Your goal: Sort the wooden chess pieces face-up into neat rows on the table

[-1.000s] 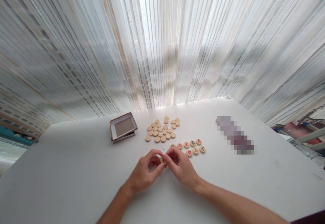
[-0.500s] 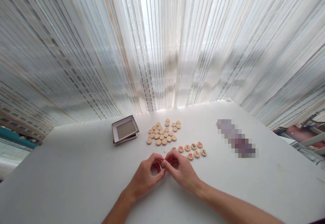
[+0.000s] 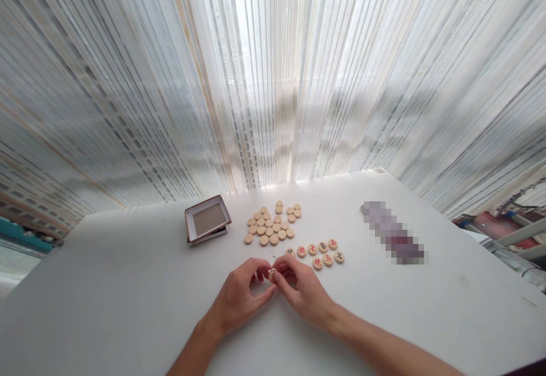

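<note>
Head cam: R hand [image 3: 305, 288] pinches 1 disc [image 3: 272, 276] btwn thumb & fingers; L hand [image 3: 239, 293] half-curled at it, grip unclear. Just beyond R hand, 8 lettered discs [image 3: 301, 251] laid out in 2 rows; farther, approx 2 dozen plain-side-up discs [image 3: 268, 231] left. Box [image 3: 209, 219] well L, nr table's [image 3: 128, 285] far edge.

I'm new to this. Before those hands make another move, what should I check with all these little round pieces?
1. Held piece pinched by the right hand: ok.
2. Left hand gripping it too: cannot tell.
3. Held piece's character readable: cannot tell, too small.
4. Lettered pieces character side up: ok.
5. All of them in full view: not ok, the right hand partly covers one.
6. Box open: ok.
</note>
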### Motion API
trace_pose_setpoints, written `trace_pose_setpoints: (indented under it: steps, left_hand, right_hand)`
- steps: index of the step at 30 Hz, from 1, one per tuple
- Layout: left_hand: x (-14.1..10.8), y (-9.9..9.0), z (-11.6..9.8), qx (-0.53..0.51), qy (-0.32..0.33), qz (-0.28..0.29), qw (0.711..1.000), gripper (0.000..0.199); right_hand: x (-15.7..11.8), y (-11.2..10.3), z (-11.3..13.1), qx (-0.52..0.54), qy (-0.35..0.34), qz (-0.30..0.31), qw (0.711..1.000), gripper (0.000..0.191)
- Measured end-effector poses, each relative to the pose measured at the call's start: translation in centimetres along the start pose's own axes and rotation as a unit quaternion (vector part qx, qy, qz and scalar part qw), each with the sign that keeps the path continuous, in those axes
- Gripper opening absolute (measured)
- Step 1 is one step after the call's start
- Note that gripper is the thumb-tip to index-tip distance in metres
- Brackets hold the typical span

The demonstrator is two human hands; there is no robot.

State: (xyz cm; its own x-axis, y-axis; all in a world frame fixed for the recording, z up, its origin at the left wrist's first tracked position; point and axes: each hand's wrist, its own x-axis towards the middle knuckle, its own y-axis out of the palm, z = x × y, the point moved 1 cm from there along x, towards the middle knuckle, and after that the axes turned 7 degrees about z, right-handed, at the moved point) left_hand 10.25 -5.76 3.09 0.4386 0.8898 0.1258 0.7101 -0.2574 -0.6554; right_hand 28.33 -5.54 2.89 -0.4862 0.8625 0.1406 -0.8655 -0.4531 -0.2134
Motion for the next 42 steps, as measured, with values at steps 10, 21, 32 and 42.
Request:
trace_pose_setpoints:
  steps: [10, 21, 32, 42]
  left_hand:
    - [-0.1, -0.3, 0.2, 0.015, 0.0, 0.021, 1.0, 0.022]
    - [-0.1, -0.3, 0.2, 0.01, 0.003, 0.009, 1.0, 0.012]
    - [-0.1, -0.3, 0.0, 0.007, 0.009, 0.008, 1.0, 0.012]
    - [0.0, -0.2, 0.1, 0.007, 0.006, 0.014, 1.0, 0.012]
  right_hand:
    - [-3.7, -3.8, 0.4, -0.195, 0.045, -0.019, 0.98, 0.009]
    - [-5.0, -2.8, -1.4, -0.308, 0.004, -0.141, 0.941, 0.016]
    - [-7.6, -3.6, -0.4, -0.458, -0.088, -0.029, 0.884, 0.045]
    - [-7.0, -3.5, -1.2, -0.489, -0.063, -0.023, 0.87, 0.059]
